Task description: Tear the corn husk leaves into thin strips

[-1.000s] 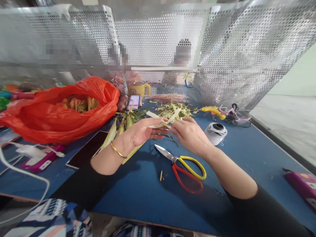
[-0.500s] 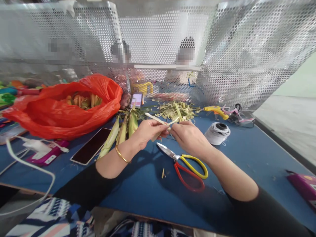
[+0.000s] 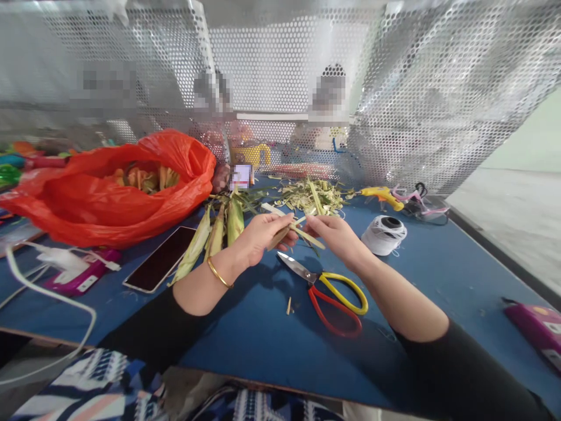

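Pale corn husk strips (image 3: 310, 238) cross one another between my two hands, above the table. My left hand (image 3: 266, 235), with a gold bangle at the wrist, is closed and pinches the strips where they cross. Thumb and fingers of my right hand (image 3: 333, 233) pinch the end of one short strip. Just below the hands lie scissors (image 3: 312, 277), blades slightly apart, with one yellow and one red handle. Whole corn husks (image 3: 235, 219) lie beside my left forearm. Behind the hands is a heap of husk scraps (image 3: 302, 196).
At the left are a red plastic bag (image 3: 109, 225) with husk pieces inside, a phone (image 3: 160, 260) and a purple power strip (image 3: 83, 275) with a white cable. A white thread spool (image 3: 382, 238), a yellow glue gun (image 3: 382, 196) and glasses (image 3: 423, 204) sit at right. Perforated panels (image 3: 280, 64) stand behind.
My right hand has drawn slightly back from the crossing and holds a strip end in its fingertips. Another strip's end now points toward the lower right. My left hand stays almost in place.
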`<state>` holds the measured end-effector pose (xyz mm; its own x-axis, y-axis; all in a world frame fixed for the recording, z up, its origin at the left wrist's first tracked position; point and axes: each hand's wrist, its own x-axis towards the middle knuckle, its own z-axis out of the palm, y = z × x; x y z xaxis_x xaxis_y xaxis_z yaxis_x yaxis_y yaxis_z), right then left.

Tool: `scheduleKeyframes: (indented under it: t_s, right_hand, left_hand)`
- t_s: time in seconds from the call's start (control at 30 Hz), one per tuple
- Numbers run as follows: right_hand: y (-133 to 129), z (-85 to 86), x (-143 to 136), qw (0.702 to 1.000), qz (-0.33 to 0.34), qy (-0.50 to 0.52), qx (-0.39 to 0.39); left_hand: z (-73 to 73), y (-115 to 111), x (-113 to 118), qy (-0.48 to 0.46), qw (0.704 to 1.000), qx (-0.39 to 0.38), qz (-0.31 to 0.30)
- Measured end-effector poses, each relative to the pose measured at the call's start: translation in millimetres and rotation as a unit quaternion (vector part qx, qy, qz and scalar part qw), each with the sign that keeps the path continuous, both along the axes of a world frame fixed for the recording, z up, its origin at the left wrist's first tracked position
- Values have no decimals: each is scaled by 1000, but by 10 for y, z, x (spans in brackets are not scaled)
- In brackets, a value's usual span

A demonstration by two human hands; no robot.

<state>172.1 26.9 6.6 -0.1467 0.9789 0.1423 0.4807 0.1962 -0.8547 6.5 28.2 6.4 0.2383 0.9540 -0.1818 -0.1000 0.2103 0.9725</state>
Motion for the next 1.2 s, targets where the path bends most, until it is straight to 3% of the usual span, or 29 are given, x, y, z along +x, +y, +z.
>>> scheduleKeyframes:
  t_s: [0.1,0.17,0.3,0.43,0.5,0.57,0.67,0.73,0.9,0.97,1.07,1.2]
  right_hand:
    - [45,-76,-31,985,-17,166,-42]
    - [47,-114,-57,980,-23,193,-36]
    - [35,-155,-74,988,-67,141,12]
    - [3,-97,-37,988,-118,5,102]
    - [-25,-38,-20,978,-118,-60,160]
    - [-49,6,-18,980,-77,-96,156]
    - [-62,9,-43,996,18,-68,50]
    - [-62,-10,-63,999,33,-29,28]
    - [-131,50,-58,988,-26,-47,142]
    - [-187,103,-52,973,-46,-94,206]
    - [-254,131,-70,955,-41,-129,264]
    - [-264,53,-110,938,-58,-155,306]
  left_hand:
    - [-1,-27,-4,7,999,-16,-50]
    - [-27,-39,7,24,998,-10,-57]
    - [-95,-34,35,51,998,7,-43]
    - [-95,-55,56,71,996,23,-50]
    - [-81,-90,75,92,992,44,-69]
    - [-83,-132,104,118,986,66,-95]
    - [-126,-179,147,179,970,96,-134]
    - [-161,-188,156,218,957,122,-147]
    - [-161,-145,111,254,950,157,-91]
    - [-133,-122,99,231,963,130,-47]
    - [-96,-97,101,114,993,43,5]
    - [-77,-79,100,-56,998,-27,7]
